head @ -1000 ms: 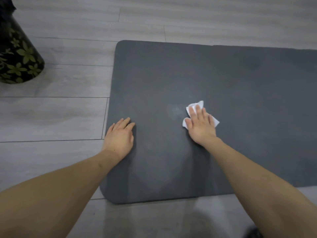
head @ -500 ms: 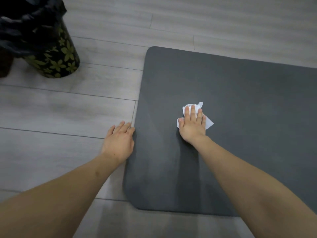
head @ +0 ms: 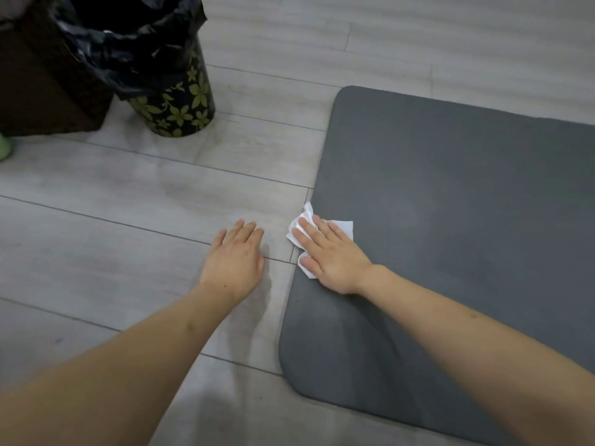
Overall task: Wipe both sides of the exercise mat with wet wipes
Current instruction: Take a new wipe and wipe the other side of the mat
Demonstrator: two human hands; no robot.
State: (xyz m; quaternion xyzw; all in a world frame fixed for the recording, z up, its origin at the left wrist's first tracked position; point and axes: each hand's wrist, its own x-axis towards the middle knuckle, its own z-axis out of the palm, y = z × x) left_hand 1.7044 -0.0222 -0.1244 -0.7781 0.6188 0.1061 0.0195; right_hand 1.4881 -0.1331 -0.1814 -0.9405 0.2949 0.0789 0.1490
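My right hand (head: 335, 259) presses flat, fingers straight, on a crumpled white wet wipe (head: 346, 227), partly hidden, at the left edge of the dark grey foam exercise mat (head: 450, 220); the mat's right end is cut off. My left hand (head: 235, 257) lies open on the pale wood-plank floor (head: 128, 220) beside that edge.

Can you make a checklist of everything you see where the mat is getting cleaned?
Surface: grey plank floor.
Job's things: dark grey mat flat on floor; white wet wipe at its left edge.
Clutter: flowered bin with black bag; brown box beside it.
Hands: left hand flat on floor; right hand presses the wipe.
Cables: nothing seen.
Surroundings: green object at far left, unclear.
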